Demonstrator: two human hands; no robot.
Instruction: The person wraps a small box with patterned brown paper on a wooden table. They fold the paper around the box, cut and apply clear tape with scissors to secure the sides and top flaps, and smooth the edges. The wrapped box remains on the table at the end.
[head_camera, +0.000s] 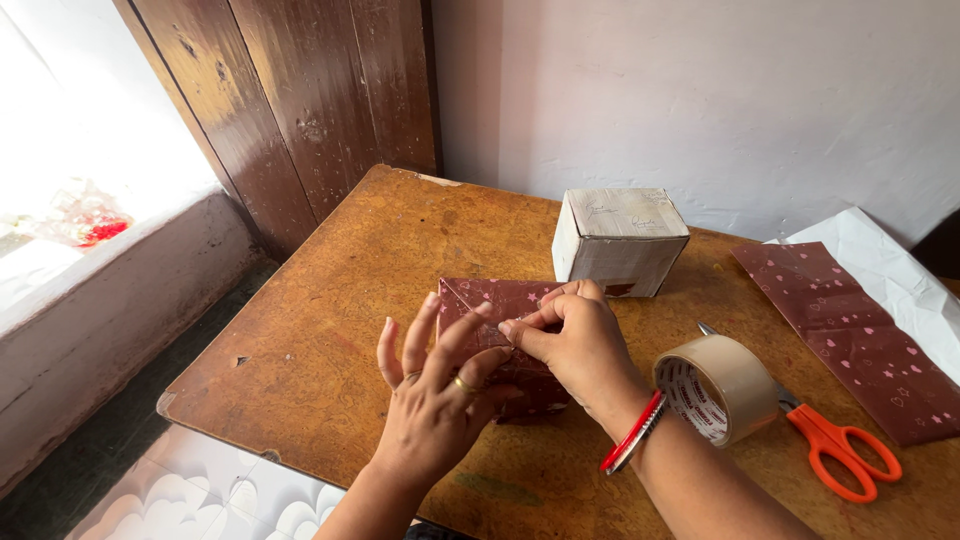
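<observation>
Wrapped box (500, 335), maroon patterned paper, mid-tabletop (330, 300). Right hand (575, 345) grip pinches the end fold; left hand (435, 395) fingers spread, resting on it, grasping nothing. Risk: fold springs open if the pinch slips; tape roll (718, 388) sits unused beside the wrist.

Tape roll (722, 385) just beside right wrist

Maroon wrapped box (500, 330) with pink hearts; orange scissors (835, 445); tan tape roll (718, 388).

A small box wrapped in dark red paper with tiny pink hearts (500, 330) sits on the brown counter (330, 340), its folded end flap facing up.
</observation>
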